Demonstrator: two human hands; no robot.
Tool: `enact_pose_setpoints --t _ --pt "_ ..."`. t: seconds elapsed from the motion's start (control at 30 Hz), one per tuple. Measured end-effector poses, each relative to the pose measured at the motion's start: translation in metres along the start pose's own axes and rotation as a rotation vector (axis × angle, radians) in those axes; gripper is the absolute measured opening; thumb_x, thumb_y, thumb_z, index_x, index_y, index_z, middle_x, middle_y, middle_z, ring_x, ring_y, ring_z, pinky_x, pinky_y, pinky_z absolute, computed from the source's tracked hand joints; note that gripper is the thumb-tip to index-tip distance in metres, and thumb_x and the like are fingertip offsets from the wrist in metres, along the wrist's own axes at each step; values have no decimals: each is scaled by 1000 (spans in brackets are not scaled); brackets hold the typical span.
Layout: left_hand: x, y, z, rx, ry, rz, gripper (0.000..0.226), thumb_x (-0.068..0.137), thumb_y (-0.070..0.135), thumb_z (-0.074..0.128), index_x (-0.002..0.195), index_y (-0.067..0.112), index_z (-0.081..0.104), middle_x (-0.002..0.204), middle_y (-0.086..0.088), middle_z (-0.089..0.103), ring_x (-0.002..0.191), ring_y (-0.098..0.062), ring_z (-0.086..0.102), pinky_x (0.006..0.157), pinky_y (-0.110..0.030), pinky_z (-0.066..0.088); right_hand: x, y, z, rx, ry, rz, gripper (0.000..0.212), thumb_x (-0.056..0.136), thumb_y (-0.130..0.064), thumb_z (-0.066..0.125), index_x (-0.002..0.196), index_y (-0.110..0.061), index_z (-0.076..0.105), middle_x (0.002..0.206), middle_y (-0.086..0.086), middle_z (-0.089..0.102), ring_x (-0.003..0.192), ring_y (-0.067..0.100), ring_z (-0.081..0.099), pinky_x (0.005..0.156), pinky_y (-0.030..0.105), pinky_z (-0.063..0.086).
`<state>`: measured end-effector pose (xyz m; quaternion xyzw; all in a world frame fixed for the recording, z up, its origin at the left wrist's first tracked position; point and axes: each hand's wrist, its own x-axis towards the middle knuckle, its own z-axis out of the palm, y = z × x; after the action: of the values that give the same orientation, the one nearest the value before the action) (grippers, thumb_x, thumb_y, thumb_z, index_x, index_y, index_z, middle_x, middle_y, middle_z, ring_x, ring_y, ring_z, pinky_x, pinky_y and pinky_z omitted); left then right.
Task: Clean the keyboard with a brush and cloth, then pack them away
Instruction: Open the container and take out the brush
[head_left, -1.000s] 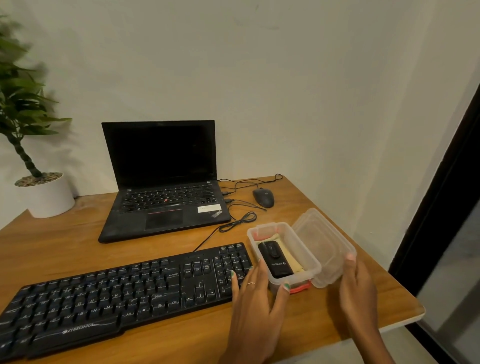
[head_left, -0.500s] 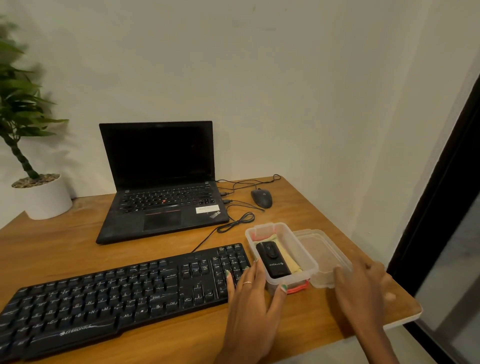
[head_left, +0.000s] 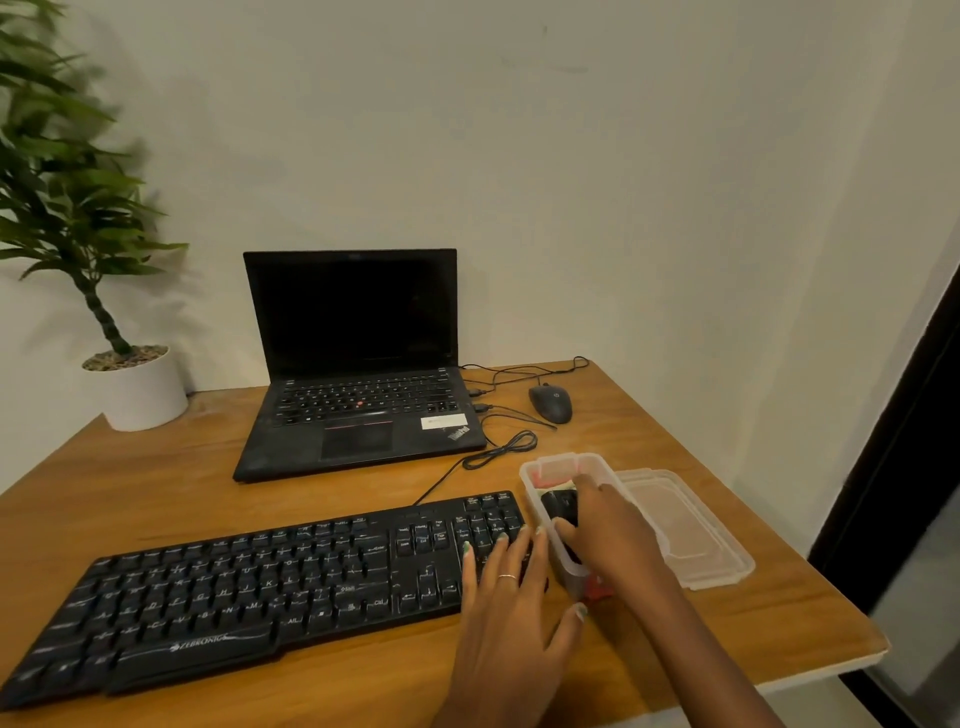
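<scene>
Right hand (head_left: 613, 530) is down inside the clear plastic rectangular container (head_left: 540, 480), fingers curled onto the black oblong brush (head_left: 558, 506) lying in it; grip looks closed on the brush, though the fingertips are partly hidden. Left hand (head_left: 506, 597) lies flat with straight fingers on the right end of the black full-size keyboard (head_left: 234, 587), thumb against the container's near wall. Clear plastic lid (head_left: 685, 530) lies flat just right of the container on the wooden desk (head_left: 156, 493). Cloth not discernible under the hand.
</scene>
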<state>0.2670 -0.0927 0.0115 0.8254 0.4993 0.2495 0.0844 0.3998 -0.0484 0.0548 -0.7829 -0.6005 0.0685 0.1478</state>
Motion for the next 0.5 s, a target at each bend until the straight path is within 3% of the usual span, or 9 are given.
enact_pose_setpoints --t 0.07,0.13,0.2,0.23,0.3,0.37,0.5 --pt "2 -3 -7 87 -3 4 71 82 64 32 145 31 37 151 8 36 139 -14 35 109 -33 -20 5 2 -5 -7 -71 6 60 91 -38 54 141 -17 28 124 5 57 110 21 57 88 32 49" --pt "5 -8 -6 115 -29 19 68 89 61 32 149 31 27 157 7 21 146 -14 16 106 -36 -29 8 5 -9 45 -99 6 63 87 -36 60 138 -17 29 121 5 59 107 22 59 86 31 50" --pt "11 -16 -1 173 -80 59 65 95 56 38 151 31 17 160 7 11 148 -13 2 109 -41 -26 9 6 -10 134 -87 18 69 81 -33 68 137 -19 29 121 6 60 105 23 59 85 33 51" --pt "13 -18 -1 208 -74 92 65 95 54 43 151 30 20 160 7 15 148 -13 4 111 -42 -23 9 6 -9 177 -70 28 73 78 -32 71 136 -21 29 120 6 60 104 23 60 84 33 51" --pt "17 -19 -4 221 -94 161 62 85 57 59 139 30 47 147 8 43 140 -14 32 113 -43 -11 9 4 -7 226 -28 42 79 72 -30 77 135 -23 30 120 5 59 103 22 60 80 32 52" --pt "20 -24 1 253 -112 200 56 64 62 76 111 33 69 118 13 67 116 -11 60 110 -44 8 8 2 -4 244 5 53 85 68 -29 81 135 -25 29 124 6 54 105 22 58 78 31 52" --pt "24 -35 2 320 -104 254 47 60 63 79 100 38 71 110 14 69 109 -13 64 106 -49 20 8 3 -1 316 62 63 89 65 -19 82 136 -27 30 128 6 48 107 23 57 79 33 54"
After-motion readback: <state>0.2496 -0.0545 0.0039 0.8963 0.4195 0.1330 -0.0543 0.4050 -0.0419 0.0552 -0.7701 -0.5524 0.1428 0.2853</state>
